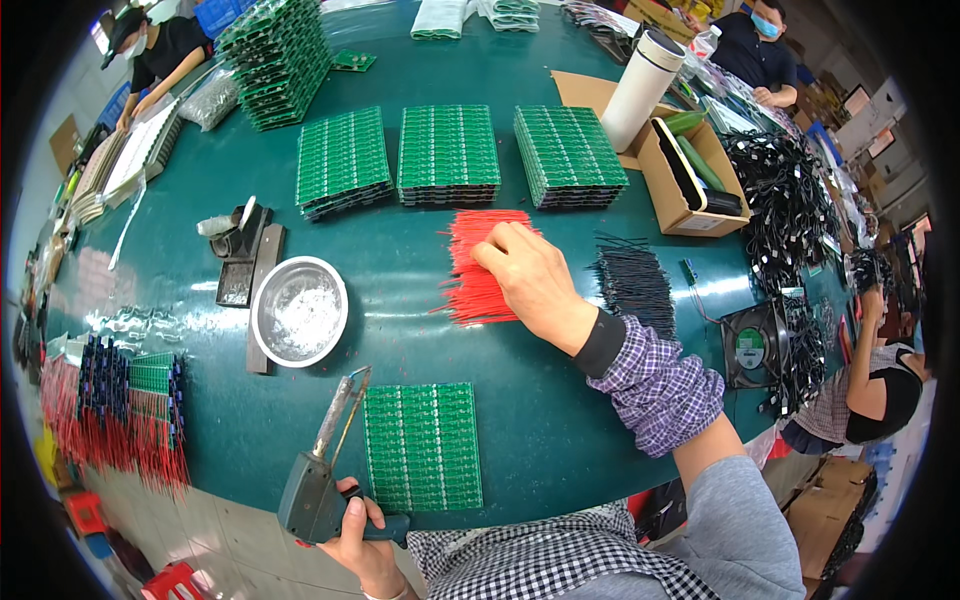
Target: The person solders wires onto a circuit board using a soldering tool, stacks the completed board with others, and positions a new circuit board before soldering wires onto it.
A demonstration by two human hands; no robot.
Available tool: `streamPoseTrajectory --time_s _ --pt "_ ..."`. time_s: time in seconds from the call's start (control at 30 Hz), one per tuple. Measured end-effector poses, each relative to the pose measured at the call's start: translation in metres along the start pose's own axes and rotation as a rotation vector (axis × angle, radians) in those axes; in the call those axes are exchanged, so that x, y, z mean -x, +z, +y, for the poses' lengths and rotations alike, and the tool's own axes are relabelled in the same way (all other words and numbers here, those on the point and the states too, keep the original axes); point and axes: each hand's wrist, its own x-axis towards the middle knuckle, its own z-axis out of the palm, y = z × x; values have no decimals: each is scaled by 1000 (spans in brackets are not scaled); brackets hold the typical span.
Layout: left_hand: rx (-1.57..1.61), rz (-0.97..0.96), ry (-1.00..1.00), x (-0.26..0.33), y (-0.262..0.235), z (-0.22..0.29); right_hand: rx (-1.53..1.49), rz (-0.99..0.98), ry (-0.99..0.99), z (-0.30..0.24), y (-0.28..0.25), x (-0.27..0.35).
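Observation:
My left hand (358, 538) is wrapped around the grip of a dark soldering gun (312, 492), whose tip points up and away over the table. Just right of that tip, a green circuit board panel (422, 446) lies flat near the table's front edge. My right hand (527, 268) reaches over a pile of red wires (478, 296), fingers bent and pinched down onto them; how many they grip is hidden. To its right lies a bundle of black wires (636, 285). Left of the pile stands a white bowl (300, 312) with silvery material inside.
Three stacks of green panels (447, 152) stand beyond the wires, with a taller stack (272, 62) at far left. A cardboard box (690, 180), white bottle (643, 88), fan (752, 345) and black cables (783, 190) line the right. Wired boards (120, 405) lie left. Other people sit around.

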Motion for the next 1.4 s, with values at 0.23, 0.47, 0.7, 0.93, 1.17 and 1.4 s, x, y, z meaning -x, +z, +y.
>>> streamPoseTrajectory --time_s 0.23,0.47,0.7,0.93,1.17,1.4 --pt "24 -24 -9 5 2 -1 13 -28 5 -1 -3 1" --pt "8 -34 11 7 -7 2 98 -267 -84 -26 -51 -4" --pt "43 -77 37 15 -5 6 436 -558 -325 -72 -59 6" --pt "12 -83 32 21 -17 7 366 -639 -312 -68 -44 22" --pt "-22 -112 -53 22 -12 14 -237 -210 -95 -68 -48 59" --pt "-167 -152 -170 29 4 19 -378 -21 76 -81 -33 81"
